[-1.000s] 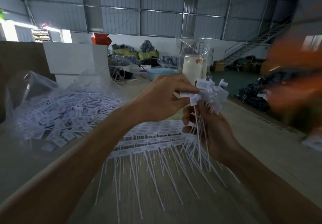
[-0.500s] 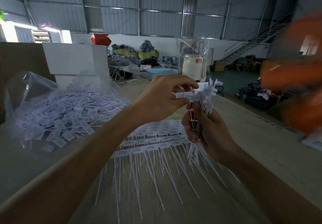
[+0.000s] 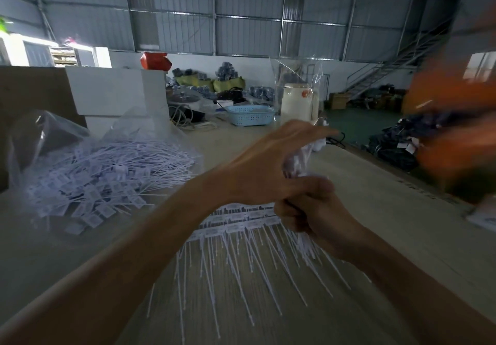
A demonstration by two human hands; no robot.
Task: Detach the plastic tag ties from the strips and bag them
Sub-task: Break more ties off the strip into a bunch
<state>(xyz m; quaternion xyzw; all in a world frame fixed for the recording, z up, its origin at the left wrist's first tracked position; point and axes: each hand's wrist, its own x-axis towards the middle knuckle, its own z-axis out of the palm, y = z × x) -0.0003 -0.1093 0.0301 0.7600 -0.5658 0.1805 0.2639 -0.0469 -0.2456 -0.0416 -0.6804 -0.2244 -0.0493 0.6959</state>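
My right hand (image 3: pixel 316 216) grips a bundle of white tag ties (image 3: pixel 296 163) by the stems, heads up, tails hanging down to the table. My left hand (image 3: pixel 265 165) lies across the heads with fingers stretched to the right and thumb below them. Motion blur hides whether it pinches anything. Under both hands, strips of undetached ties (image 3: pixel 236 226) lie on the table with their tails pointing toward me. At the left, a clear plastic bag (image 3: pixel 35 135) lies open around a heap of loose ties (image 3: pixel 102 175).
A blue basket (image 3: pixel 251 115), a cream container (image 3: pixel 295 100) with a clear bag over it, and white boxes (image 3: pixel 115 89) stand at the back of the wooden table (image 3: pixel 375 210). A blurred orange shape (image 3: pixel 456 135) moves at the right edge.
My left hand has slid right over the tie heads and its fingers have straightened. The right hand has dropped slightly with the bundle. The orange shape shifted.
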